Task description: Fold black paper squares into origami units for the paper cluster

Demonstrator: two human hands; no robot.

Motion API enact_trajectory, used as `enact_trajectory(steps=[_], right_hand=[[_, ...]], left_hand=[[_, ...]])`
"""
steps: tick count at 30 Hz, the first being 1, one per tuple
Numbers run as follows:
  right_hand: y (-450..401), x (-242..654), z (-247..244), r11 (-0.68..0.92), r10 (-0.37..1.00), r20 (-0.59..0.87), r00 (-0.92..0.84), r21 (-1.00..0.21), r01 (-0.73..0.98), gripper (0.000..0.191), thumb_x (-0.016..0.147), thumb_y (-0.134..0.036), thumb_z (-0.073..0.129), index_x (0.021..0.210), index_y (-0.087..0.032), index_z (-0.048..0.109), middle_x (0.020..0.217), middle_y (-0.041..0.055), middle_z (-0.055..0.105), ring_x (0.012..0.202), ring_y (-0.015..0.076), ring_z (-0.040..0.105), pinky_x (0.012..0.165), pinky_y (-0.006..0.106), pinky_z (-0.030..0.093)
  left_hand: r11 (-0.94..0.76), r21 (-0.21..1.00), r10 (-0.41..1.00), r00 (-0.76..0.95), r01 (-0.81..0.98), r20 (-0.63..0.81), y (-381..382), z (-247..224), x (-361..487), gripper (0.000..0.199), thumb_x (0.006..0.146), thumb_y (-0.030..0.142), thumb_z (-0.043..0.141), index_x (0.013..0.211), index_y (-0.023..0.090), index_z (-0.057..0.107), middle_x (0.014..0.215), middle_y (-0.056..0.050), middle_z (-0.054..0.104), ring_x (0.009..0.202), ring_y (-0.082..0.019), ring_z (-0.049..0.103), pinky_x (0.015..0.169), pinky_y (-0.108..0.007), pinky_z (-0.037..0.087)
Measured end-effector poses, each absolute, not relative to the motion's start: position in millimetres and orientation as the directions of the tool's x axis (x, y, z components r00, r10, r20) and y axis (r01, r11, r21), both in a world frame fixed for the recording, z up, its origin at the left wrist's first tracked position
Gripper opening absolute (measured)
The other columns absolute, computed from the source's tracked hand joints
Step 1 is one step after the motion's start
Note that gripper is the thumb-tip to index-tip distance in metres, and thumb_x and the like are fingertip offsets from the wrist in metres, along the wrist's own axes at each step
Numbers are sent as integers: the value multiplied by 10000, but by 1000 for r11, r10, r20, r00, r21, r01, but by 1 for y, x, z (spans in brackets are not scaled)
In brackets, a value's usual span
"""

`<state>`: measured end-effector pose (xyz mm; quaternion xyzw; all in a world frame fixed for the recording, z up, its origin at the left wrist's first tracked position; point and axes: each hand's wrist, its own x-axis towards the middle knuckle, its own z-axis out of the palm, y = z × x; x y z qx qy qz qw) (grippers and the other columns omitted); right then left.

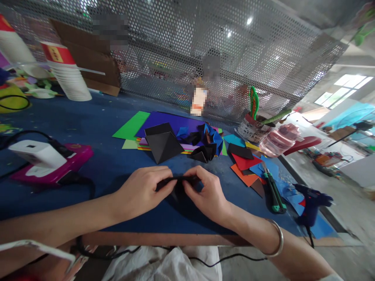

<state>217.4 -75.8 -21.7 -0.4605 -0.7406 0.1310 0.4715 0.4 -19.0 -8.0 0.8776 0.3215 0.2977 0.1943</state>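
My left hand (148,189) and my right hand (206,193) meet over the front of the blue table, each pinching a small piece of black paper (179,189) between thumb and fingers. Most of the paper hides behind the fingers, so I cannot make out its full shape. Just beyond the hands lies a folded black paper square (164,142) with crease lines. To its right are black and blue folded paper pieces (206,142), resting on a stack of coloured sheets with purple (159,119) and green (131,125) ones on top.
On the right lie paper scraps (244,175), a green utility knife (274,191) and a dark blue glue gun (312,203) with a cable. A pot (252,128) and pink bottle (277,140) stand behind. At left are a magenta power strip (73,158) and paper cups (70,80). Perforated metal panel (164,50) at the back.
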Motion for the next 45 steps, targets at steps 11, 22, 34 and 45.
enact_trajectory(steps=[11, 22, 34, 45], right_hand=[[-77, 224, -22, 652, 691, 651, -314, -374, 659, 191, 1074, -140, 585, 1051, -220, 757, 911, 56, 789, 833, 196, 752, 769, 306, 611], [-75, 228, -23, 634, 697, 631, -340, -322, 703, 270, 1126, -167, 540, 1137, -235, 801, 948, 72, 827, 865, 210, 776, 805, 332, 636], [-73, 235, -22, 621, 701, 613, -366, -271, 736, 274, 1130, -191, 526, 1085, -219, 795, 877, 80, 797, 818, 221, 755, 777, 344, 630], [-72, 238, -22, 626, 708, 583, -399, -254, 738, 309, 1067, -122, 509, 1206, -201, 773, 910, 85, 801, 841, 222, 767, 802, 335, 632]], left_hand=[[-771, 506, 591, 728, 386, 346, -19, -10, -2, 315, 1073, 278, 437, 917, 225, 706, 877, -44, 762, 827, -226, 737, 783, -330, 542], [-740, 513, 636, 700, 435, 324, -14, -14, -4, 333, 1070, 304, 472, 902, 243, 754, 855, -33, 781, 795, -221, 746, 748, -316, 544], [-704, 503, 697, 623, 502, 354, -8, -28, -7, 301, 1056, 351, 519, 896, 260, 759, 869, -29, 792, 788, -228, 739, 751, -315, 546], [-704, 481, 699, 629, 522, 341, -7, -26, -7, 334, 1059, 357, 471, 868, 254, 725, 813, -15, 764, 746, -216, 722, 693, -313, 490]])
